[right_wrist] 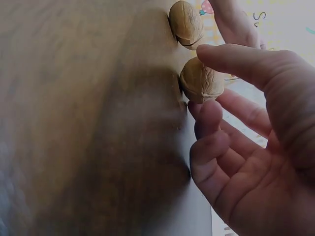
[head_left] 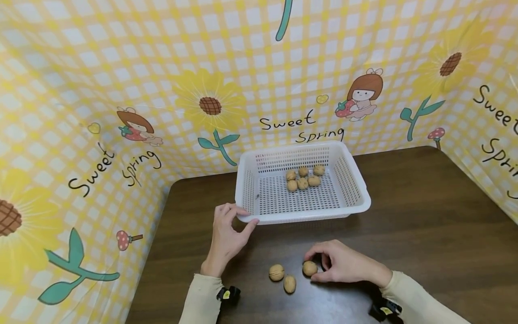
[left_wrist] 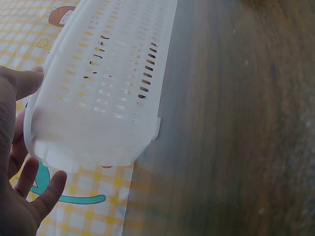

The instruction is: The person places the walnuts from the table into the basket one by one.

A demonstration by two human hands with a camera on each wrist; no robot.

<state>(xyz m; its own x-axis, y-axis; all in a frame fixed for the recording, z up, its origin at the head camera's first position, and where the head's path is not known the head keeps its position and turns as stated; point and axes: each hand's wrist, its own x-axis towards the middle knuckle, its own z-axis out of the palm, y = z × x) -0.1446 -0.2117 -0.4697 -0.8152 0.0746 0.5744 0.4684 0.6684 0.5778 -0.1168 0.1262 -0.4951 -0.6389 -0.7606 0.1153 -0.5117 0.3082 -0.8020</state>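
Note:
A white plastic basket (head_left: 307, 218) with slotted walls stands on the table, several walnuts (head_left: 302, 183) lying together in it. My left hand (head_left: 226, 236) grips the near left corner of its rim, thumb on one side and fingers on the other; the left wrist view shows the basket wall (left_wrist: 98, 110) beside that thumb. In front of the basket, my right hand (head_left: 346, 264) holds a walnut (head_left: 310, 268) between thumb and fingertips, low at the tabletop. To its left lie two more, a rounder walnut (head_left: 276, 272) and an oval walnut (head_left: 289, 284).
The dark wooden table (head_left: 425, 216) extends to both sides of the basket. A yellow checked cloth (head_left: 259, 58) with flowers and lettering hangs behind and at both sides, close to the basket's far edge.

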